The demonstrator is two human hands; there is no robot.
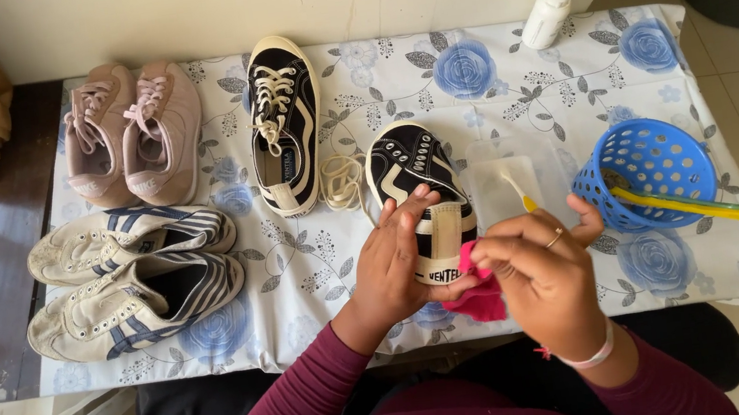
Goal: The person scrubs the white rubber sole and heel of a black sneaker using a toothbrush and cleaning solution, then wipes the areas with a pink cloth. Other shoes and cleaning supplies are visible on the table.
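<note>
My left hand grips the heel end of a black and white canvas sneaker that has no lace and lies toe away from me. My right hand is closed on a bright pink cloth, pressed against the sneaker's white heel. A loose cream shoelace lies coiled just left of the sneaker. Its laced partner, a second black and white sneaker, stands farther left.
On the floral tablecloth lie a pair of pink sneakers, a pair of worn white striped sneakers, a clear tray with a small brush, a tipped blue basket holding yellow and green brushes, and a white bottle.
</note>
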